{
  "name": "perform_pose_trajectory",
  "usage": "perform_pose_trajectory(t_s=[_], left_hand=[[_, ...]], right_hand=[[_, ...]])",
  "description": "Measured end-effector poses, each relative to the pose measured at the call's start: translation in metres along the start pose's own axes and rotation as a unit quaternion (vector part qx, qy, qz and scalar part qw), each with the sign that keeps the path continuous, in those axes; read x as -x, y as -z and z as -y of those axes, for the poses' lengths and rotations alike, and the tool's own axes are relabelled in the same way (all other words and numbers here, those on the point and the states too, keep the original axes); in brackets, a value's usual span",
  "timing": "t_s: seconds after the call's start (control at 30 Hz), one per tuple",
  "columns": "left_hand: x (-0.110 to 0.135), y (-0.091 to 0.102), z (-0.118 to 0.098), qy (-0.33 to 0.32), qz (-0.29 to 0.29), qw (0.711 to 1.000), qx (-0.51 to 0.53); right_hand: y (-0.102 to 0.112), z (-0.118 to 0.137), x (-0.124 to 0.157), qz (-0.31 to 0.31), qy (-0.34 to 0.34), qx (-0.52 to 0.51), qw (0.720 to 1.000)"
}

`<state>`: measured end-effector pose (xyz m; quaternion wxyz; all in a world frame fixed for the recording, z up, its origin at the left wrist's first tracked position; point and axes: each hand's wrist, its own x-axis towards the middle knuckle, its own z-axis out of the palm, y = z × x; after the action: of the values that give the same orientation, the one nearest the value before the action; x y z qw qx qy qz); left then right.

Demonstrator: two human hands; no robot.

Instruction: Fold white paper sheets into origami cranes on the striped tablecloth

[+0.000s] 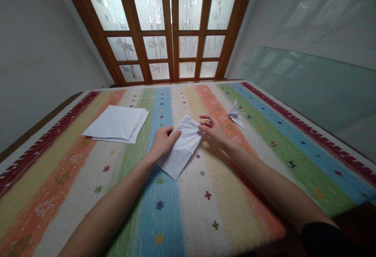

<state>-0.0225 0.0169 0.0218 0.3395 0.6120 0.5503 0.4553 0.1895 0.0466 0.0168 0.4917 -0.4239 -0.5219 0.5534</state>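
Note:
A folded white sheet of paper (183, 147) lies on the striped tablecloth (205, 210) in front of me. My left hand (162, 141) rests on its left side, fingers curled and pressing the paper down. My right hand (214, 129) pinches the sheet's upper right corner between thumb and fingers. The paper's far end is lifted and creased between the two hands.
A stack of white paper sheets (117, 123) lies to the left. A finished white origami bird (235, 113) stands to the right of my right hand. Wooden doors with frosted glass panes (173, 33) rise beyond the far table edge. A wall runs along the right.

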Motion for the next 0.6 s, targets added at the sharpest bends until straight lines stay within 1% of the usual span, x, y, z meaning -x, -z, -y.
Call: perform_pose_trajectory(t_s=[0.07,0.1,0.13,0.23,0.27,0.33,0.47,0.53,0.6], left_hand=[[0.004,-0.004,0.005,0.033,-0.053,0.995,0.079],[0.007,-0.006,0.007,0.05,-0.063,0.99,0.113],[0.009,-0.008,0.007,0.067,-0.061,0.986,0.143],[0.014,-0.016,0.006,0.112,-0.011,0.972,0.208],[0.015,-0.019,0.006,0.119,-0.001,0.968,0.221],[0.013,-0.022,0.006,0.127,-0.004,0.962,0.242],[0.008,-0.024,0.012,0.131,-0.052,0.954,0.266],[0.007,-0.024,0.016,0.123,-0.076,0.956,0.257],[0.007,-0.024,0.02,0.116,-0.084,0.958,0.248]], right_hand=[[-0.001,-0.007,0.002,-0.001,-0.04,-0.033,0.999],[-0.004,-0.011,0.004,0.007,-0.056,-0.049,0.997],[-0.007,-0.015,0.005,0.013,-0.066,-0.062,0.996],[-0.017,-0.025,0.01,0.007,-0.072,-0.075,0.995],[-0.02,-0.028,0.012,0.004,-0.073,-0.073,0.995],[-0.023,-0.03,0.015,0.012,-0.08,-0.059,0.995],[-0.025,-0.029,0.02,0.05,-0.081,-0.031,0.995],[-0.026,-0.026,0.021,0.046,-0.07,-0.02,0.996],[-0.027,-0.025,0.022,0.039,-0.061,-0.008,0.997]])
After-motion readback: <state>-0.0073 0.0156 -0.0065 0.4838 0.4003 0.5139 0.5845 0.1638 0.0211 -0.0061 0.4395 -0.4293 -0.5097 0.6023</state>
